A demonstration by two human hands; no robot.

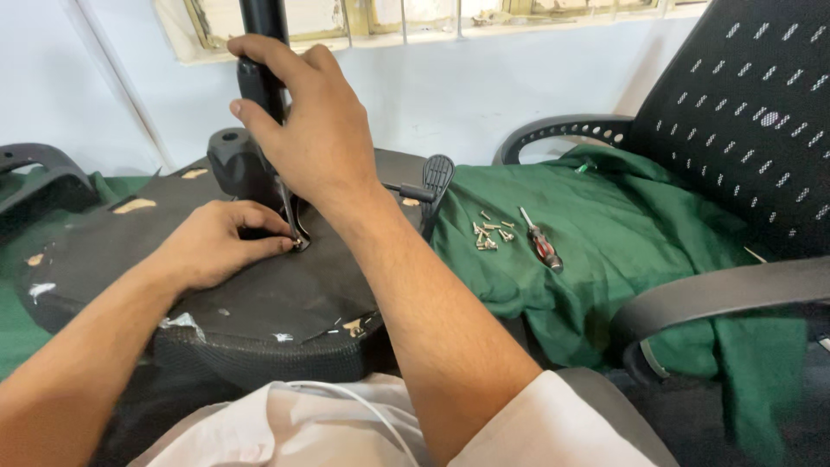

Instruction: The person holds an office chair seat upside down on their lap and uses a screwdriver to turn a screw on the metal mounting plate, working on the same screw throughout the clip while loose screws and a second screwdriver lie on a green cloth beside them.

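An upturned black chair seat (pixel 259 303) lies in front of me, its underside up, with the black gas-lift column (pixel 262 17) rising from the mechanism (pixel 233 160). My right hand (pixel 307 121) grips the black handle of a screwdriver (pixel 259 86), its shaft pointing down to the metal plate. My left hand (pixel 216 242) rests on the seat, its fingertips pinched at the tool's tip where a small screw sits. A black lever paddle (pixel 437 173) sticks out on the right of the mechanism.
A green cloth (pixel 605 225) covers the seat of a black mesh office chair (pixel 752 121) on the right. On it lie several loose screws (pixel 488 233) and a red-handled screwdriver (pixel 542 242). A chair armrest (pixel 718 294) curves in front; another black part (pixel 39 173) sits far left.
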